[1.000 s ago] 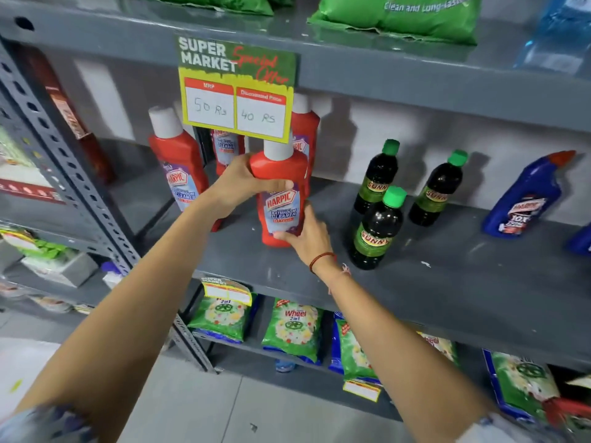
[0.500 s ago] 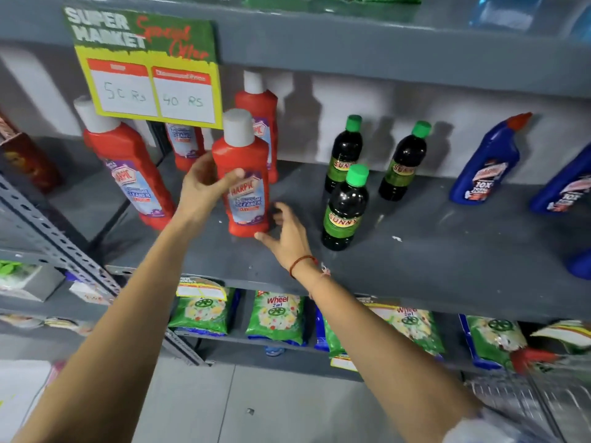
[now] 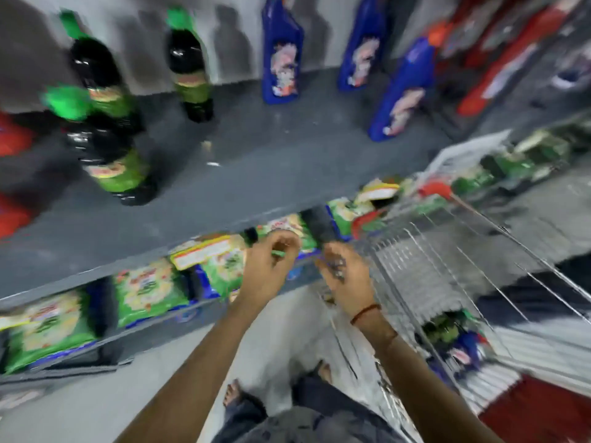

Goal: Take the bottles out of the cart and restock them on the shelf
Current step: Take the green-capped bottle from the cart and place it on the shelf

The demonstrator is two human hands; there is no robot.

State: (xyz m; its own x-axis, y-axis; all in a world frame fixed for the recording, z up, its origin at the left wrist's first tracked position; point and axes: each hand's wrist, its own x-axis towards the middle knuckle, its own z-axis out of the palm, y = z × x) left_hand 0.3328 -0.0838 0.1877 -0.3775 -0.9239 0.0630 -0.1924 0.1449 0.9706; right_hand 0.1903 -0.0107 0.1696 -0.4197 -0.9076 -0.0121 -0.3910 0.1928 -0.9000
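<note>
Frame motion-blurred. Bottles (image 3: 460, 346) lie at the cart (image 3: 447, 266) bottom, lower right; their axis and direction cannot be told. On the shelf (image 3: 256, 174), three dark green-capped bottles (image 3: 112, 155) and three blue bottles (image 3: 281, 59) stand upright, caps up. Labels unreadable. Left hand (image 3: 268, 270) and right hand (image 3: 345, 273) hang below the shelf edge, fingers loosely curled, holding nothing.
</note>
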